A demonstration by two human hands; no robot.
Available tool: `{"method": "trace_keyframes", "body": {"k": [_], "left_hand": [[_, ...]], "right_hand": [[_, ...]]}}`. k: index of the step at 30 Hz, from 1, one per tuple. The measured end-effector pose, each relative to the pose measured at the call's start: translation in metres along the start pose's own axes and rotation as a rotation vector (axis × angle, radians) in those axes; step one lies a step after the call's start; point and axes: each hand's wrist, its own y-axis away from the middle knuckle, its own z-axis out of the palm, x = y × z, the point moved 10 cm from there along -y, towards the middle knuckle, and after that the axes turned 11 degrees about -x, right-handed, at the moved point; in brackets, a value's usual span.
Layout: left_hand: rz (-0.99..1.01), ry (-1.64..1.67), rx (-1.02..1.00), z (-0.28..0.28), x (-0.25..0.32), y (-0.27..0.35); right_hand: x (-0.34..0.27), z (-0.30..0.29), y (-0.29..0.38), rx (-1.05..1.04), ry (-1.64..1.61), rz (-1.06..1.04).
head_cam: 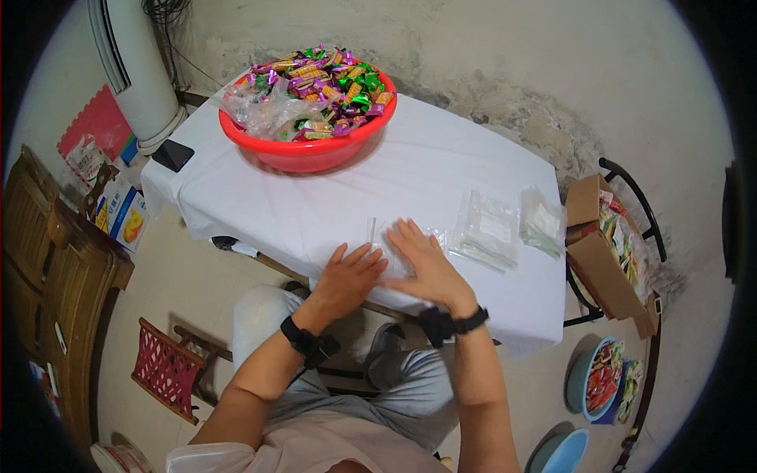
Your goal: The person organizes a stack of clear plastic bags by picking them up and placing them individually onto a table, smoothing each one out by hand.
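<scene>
A clear plastic bag lies flat near the table's front edge, partly hidden by my hands. Over its left side is my left hand, palm down, fingers slightly apart and holding nothing. My right hand spreads its fingers over the right side of the same bag; whether it presses on the plastic I cannot tell. Just right of it lies a stack of clear plastic bags, and beyond that a second stack. A red plastic basin heaped with wrapped candies stands at the back left of the table.
A white cloth covers the table. A smartphone lies at its left corner. On the right, a cardboard box of packets sits beside the table, with blue basins on the floor. A wooden bench stands at left.
</scene>
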Motion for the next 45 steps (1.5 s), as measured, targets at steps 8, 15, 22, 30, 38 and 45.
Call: {"method": "trace_keyframes", "body": {"k": [8, 15, 22, 30, 38, 45], "left_hand": [[-0.159, 0.740, 0.305, -0.040, -0.033, 0.003], [-0.538, 1.483, 0.406, -0.003, -0.076, 0.011], [-0.477, 1.168, 0.435, -0.006, -0.087, 0.013], [-0.374, 1.357, 0.187, 0.011, -0.063, -0.013], [-0.601, 1.372, 0.249, 0.010, -0.075, 0.003], [-0.566, 1.510, 0.331, 0.017, -0.072, 0.002]], "right_hand": [[0.032, -0.034, 0.060, 0.368, -0.225, 0.014], [0.050, -0.022, 0.028, 0.436, -0.854, 0.067], [0.074, -0.015, 0.032, 0.361, -1.098, 0.216], [0.047, 0.005, 0.013, -0.001, -0.943, 0.178], [0.080, 0.017, 0.009, 0.245, -1.197, 0.195], [0.089, 0.014, 0.010, 0.611, -1.348, 0.109]]}}
